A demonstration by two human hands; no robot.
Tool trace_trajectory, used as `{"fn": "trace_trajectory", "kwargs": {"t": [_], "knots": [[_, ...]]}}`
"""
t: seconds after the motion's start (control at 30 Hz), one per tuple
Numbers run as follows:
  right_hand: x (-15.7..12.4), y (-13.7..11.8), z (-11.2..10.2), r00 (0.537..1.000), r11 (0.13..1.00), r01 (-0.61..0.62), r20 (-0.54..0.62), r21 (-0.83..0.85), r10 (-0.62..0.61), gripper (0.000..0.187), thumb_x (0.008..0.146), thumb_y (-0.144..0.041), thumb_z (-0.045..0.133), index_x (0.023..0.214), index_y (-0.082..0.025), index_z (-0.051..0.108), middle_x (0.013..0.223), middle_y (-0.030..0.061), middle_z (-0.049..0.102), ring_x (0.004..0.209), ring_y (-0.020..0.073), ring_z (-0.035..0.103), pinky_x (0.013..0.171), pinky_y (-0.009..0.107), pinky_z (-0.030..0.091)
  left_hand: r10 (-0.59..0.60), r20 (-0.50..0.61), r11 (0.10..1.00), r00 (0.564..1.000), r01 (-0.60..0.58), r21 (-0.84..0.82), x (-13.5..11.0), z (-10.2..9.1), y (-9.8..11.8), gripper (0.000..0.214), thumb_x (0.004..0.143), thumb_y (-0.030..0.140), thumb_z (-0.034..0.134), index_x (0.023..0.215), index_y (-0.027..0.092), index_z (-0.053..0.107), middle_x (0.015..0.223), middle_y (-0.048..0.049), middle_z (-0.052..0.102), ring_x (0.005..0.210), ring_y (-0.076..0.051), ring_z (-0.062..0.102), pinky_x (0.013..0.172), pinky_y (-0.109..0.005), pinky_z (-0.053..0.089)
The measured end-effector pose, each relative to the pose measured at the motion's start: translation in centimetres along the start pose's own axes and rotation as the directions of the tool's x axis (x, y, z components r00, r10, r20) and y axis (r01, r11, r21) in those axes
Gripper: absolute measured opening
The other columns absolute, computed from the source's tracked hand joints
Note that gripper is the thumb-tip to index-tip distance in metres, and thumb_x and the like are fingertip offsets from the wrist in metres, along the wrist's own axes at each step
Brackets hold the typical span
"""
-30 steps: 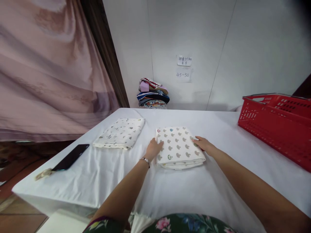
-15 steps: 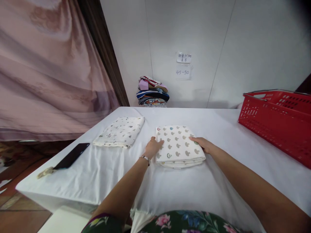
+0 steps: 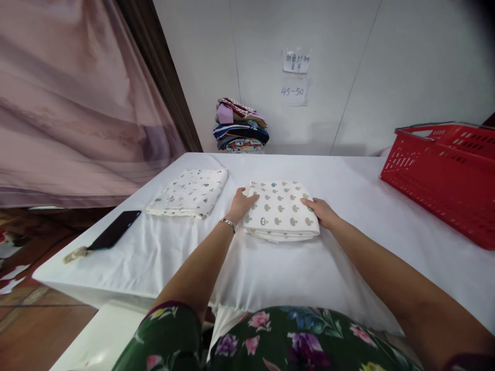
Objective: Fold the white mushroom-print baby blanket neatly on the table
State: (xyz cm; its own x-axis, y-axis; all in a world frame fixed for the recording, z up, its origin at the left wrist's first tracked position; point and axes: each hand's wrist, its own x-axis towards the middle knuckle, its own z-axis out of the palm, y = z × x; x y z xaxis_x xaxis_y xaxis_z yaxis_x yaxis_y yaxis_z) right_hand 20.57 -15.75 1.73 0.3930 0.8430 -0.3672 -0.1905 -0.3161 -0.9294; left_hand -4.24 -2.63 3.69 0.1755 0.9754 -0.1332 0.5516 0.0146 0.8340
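A folded white cloth with a grey mushroom print (image 3: 280,208) lies on the white-covered table in front of me. My left hand (image 3: 240,205) grips its left edge, thumb on top and the other fingers partly hidden at the side. On the right edge, my right hand (image 3: 320,210) holds it the same way, with fingers out of sight beneath or behind the fabric. To the left lies a second folded white cloth with small dark prints (image 3: 189,193), flat and untouched by either hand.
A black phone (image 3: 116,229) with a cord strap rests near the table's left edge. At the right stands a red plastic basket (image 3: 441,180) with a metal handle. Several folded fabrics (image 3: 242,126) are stacked at the back by the wall. A pink curtain (image 3: 77,103) hangs at left.
The mushroom-print cloth has shifted slightly away from me and a little left, with both hands still on it. My view has tilted down a little. The other cloth stays put.
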Motion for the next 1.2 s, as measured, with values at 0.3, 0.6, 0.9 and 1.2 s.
{"fn": "trace_trajectory", "kwargs": {"t": [0.3, 0.6, 0.9, 1.2], "knots": [[-0.9, 0.8, -0.6, 0.996, 0.97, 0.04, -0.07, -0.239, -0.058, 0.051, 0.074, -0.04, 0.067, 0.117, -0.018, 0.053, 0.103, 0.0105, 0.067, 0.083, 0.0212, 0.064, 0.068, 0.031, 0.052, 0.004, -0.014, 0.986, 1.0, -0.001, 0.169, -0.8, -0.2, -1.1, 0.068, 0.075, 0.047, 0.062, 0.131, 0.017, 0.039, 0.125, -0.0128, 0.055, 0.107, -0.023, 0.056, 0.086, -0.029, 0.043], [-7.0, 2.2, -1.2, 0.649, 0.333, 0.669, 0.304, -0.665, -0.697, 0.022, 0.087, -0.034, 0.05, 0.102, -0.024, 0.063, 0.108, 0.0064, 0.063, 0.105, 0.0232, 0.054, 0.08, 0.035, 0.048, 0.779, 0.208, 0.516, 0.591, -0.794, 0.322, -6.6, -0.1, -3.1, 0.034, 0.084, 0.038, 0.058, 0.113, 0.021, 0.059, 0.117, -0.0074, 0.058, 0.112, -0.021, 0.05, 0.098, -0.035, 0.038], [-7.4, 2.9, -0.5, 0.493, -0.081, 0.734, 0.611, -0.674, -0.62, 0.023, 0.091, -0.026, 0.044, 0.104, -0.021, 0.063, 0.101, 0.0089, 0.064, 0.094, 0.0226, 0.055, 0.08, 0.039, 0.043, 0.762, 0.378, 0.417, 0.526, -0.845, 0.335, -7.7, 0.9, -3.4, 0.027, 0.091, 0.035, 0.047, 0.109, 0.025, 0.063, 0.109, -0.0067, 0.061, 0.104, -0.02, 0.053, 0.094, -0.037, 0.039], [-7.9, 2.0, 0.6, 0.561, -0.231, 0.653, 0.665, -0.722, -0.493, 0.021, 0.089, -0.019, 0.043, 0.098, -0.021, 0.061, 0.095, 0.0071, 0.062, 0.086, 0.0214, 0.054, 0.074, 0.036, 0.042, 0.762, 0.411, 0.343, 0.5, -0.851, 0.399, -8.1, 1.0, -3.3, 0.028, 0.091, 0.029, 0.046, 0.115, 0.024, 0.058, 0.11, -0.0075, 0.06, 0.106, -0.021, 0.052, 0.092, -0.038, 0.04]]}}
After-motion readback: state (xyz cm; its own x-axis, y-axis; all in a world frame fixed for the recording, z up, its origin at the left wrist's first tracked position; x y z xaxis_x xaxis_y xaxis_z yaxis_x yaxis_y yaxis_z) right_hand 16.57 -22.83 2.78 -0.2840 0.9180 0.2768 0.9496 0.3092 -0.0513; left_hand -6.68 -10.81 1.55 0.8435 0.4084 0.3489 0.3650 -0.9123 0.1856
